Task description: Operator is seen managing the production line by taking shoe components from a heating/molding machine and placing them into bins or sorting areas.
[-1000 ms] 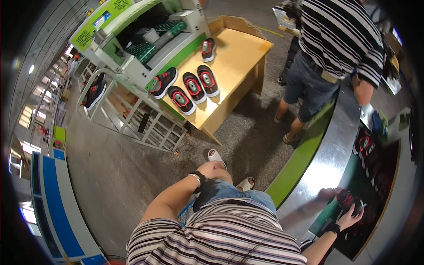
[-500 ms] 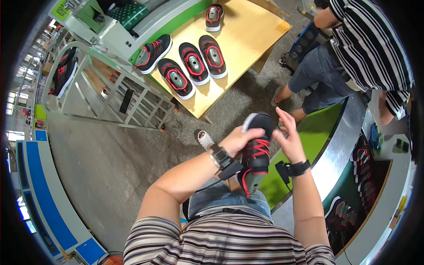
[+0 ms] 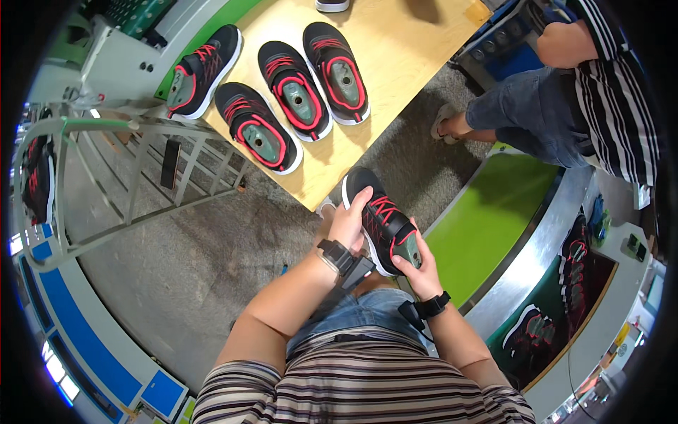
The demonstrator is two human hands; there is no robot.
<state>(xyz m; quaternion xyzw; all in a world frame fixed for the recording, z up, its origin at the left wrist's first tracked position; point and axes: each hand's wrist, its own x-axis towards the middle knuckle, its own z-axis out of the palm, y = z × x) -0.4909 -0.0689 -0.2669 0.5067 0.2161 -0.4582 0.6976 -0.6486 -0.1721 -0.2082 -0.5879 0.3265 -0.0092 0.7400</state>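
Gripping a black sneaker with red laces and white sole (image 3: 381, 220) between both hands, at centre frame, over the knees. Left hand (image 3: 349, 225) clasped along its 9 o'clock side near the toe, fingers curled on the upper; right hand (image 3: 419, 270) closed around the heel at 5 o'clock. Toe aimed toward 11 o'clock, just short of the light wooden table (image 3: 395, 85). Four matching black-and-red sneakers (image 3: 296, 88) lay there at 12 o'clock. Second person in striped shirt (image 3: 607, 85) stood at 2 o'clock.

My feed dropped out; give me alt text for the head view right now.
Both hands hold one black shoe with red laces above the lap: left hand along its side, right hand at its heel. Ahead, four matching shoes lie on a wooden table.
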